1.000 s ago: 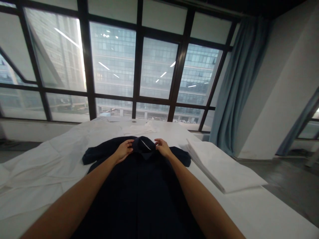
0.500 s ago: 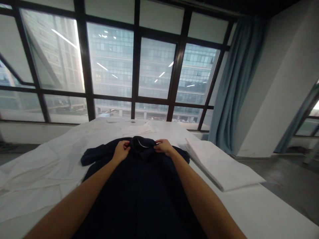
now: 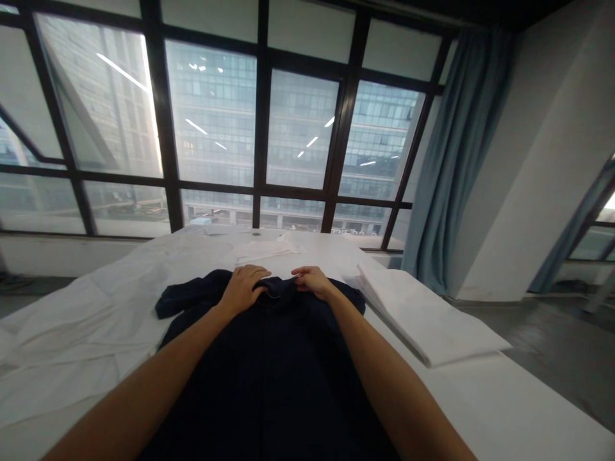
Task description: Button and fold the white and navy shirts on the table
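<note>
Dark navy shirt (image 3: 264,371) lies before us on white table (image 3: 509,403), and with our left hand (image 3: 244,287) and right hand (image 3: 312,282) we pinch its collar (image 3: 280,289)

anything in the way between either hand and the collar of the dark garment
Nothing visible is: the left hand and right hand are both at the collar of the dark garment. The folded white material lies off to the right, not between them.
</note>
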Available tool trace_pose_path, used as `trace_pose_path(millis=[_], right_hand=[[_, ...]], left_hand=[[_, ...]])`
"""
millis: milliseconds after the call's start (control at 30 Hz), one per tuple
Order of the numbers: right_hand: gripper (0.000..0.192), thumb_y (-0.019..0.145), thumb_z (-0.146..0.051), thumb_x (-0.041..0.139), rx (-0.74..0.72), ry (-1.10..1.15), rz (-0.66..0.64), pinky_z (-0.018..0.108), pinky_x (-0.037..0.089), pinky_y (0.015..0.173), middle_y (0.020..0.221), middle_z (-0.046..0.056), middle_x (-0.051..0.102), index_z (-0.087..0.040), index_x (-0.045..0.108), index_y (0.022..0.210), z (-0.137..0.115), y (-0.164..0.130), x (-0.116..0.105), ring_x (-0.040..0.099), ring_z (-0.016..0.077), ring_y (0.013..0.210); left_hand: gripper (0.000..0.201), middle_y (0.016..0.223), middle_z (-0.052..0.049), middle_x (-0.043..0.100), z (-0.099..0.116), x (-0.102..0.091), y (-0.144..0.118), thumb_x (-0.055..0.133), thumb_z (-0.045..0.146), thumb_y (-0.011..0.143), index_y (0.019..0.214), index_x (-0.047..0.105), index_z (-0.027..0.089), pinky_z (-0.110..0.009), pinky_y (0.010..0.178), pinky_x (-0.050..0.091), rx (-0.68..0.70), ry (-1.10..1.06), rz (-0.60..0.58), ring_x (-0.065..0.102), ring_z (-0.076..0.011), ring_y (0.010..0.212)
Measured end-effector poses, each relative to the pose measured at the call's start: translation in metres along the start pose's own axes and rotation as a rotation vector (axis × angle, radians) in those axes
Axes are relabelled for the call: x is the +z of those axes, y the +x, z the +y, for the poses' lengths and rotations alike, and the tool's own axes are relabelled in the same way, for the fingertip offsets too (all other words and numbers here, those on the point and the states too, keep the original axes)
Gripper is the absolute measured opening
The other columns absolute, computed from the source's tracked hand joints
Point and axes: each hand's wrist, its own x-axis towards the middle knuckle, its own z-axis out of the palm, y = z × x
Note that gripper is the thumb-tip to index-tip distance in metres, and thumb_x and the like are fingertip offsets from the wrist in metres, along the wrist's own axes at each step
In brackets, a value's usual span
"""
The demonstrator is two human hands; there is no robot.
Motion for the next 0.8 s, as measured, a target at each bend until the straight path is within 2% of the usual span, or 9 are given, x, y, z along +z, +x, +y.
trace_pose_path(millis=[67,167,300,400,500,633,800], right_hand=[[0.032,0.058,0.0,0.063,-0.055,-0.034,0.016,0.023,0.049,0.056,0.073,0.001,0.064,-0.015,0.068,0.086,0.002,0.002,-0.001,0.059,0.0111,0.062],[0.038,0.057,0.001,0.061,-0.143,-0.129,0.058,0.02,0.044,0.052,0.071,-0.001,0.063,-0.015,0.066,0.092,0.006,0.004,-0.004,0.055,0.0092,0.058],[0.039,0.055,0.002,0.061,-0.144,-0.302,0.035,0.021,0.042,0.055,0.069,-0.001,0.063,-0.014,0.065,0.09,0.009,0.004,-0.008,0.056,0.0105,0.06],[0.037,0.055,0.001,0.059,-0.12,-0.324,-0.022,0.022,0.041,0.058,0.068,-0.001,0.064,-0.015,0.064,0.089,0.008,0.001,-0.007,0.056,0.0112,0.061],[0.035,0.057,-0.002,0.056,-0.084,-0.217,-0.075,0.022,0.039,0.058,0.062,-0.004,0.059,-0.015,0.061,0.089,0.008,-0.001,-0.005,0.051,0.0094,0.057],[0.037,0.06,-0.007,0.055,0.018,0.067,-0.133,0.023,0.042,0.061,0.06,-0.009,0.05,-0.019,0.053,0.095,0.01,-0.004,0.001,0.048,0.0085,0.056],[0.047,0.061,-0.01,0.059,0.026,0.242,-0.163,0.022,0.04,0.056,0.064,-0.008,0.051,-0.023,0.047,0.104,0.016,-0.003,0.008,0.048,0.0092,0.056]], left_hand=[[0.021,0.102,-0.008,0.068,0.001,-0.001,0.0,0.061,0.02,0.081,0.099,0.069,0.025,-0.044,0.099,0.03,0.009,-0.067,-0.059,0.055,-0.0273,0.102],[0.012,0.088,-0.007,0.067,-0.004,0.0,0.0,0.06,0.023,0.082,0.09,0.068,0.023,-0.041,0.093,0.033,-0.053,-0.091,0.006,0.056,-0.0257,0.089],[0.011,0.082,-0.008,0.065,-0.014,-0.001,-0.001,0.057,0.024,0.084,0.087,0.067,0.021,-0.038,0.085,0.035,-0.062,0.045,0.036,0.055,-0.0255,0.082],[0.013,0.082,-0.008,0.065,-0.022,-0.001,-0.003,0.054,0.022,0.086,0.087,0.067,0.021,-0.037,0.083,0.036,-0.055,0.11,0.023,0.055,-0.0252,0.081],[0.014,0.085,-0.009,0.065,-0.028,-0.001,-0.004,0.052,0.022,0.087,0.086,0.066,0.02,-0.036,0.082,0.036,-0.061,0.136,0.014,0.054,-0.0252,0.083],[0.014,0.089,-0.01,0.063,-0.032,0.0,-0.006,0.052,0.022,0.087,0.083,0.065,0.02,-0.036,0.082,0.036,-0.059,0.187,0.014,0.052,-0.0253,0.088],[0.017,0.091,-0.011,0.059,-0.034,0.002,-0.007,0.049,0.023,0.089,0.081,0.064,0.019,-0.037,0.081,0.037,-0.076,0.239,0.038,0.05,-0.0262,0.09]])
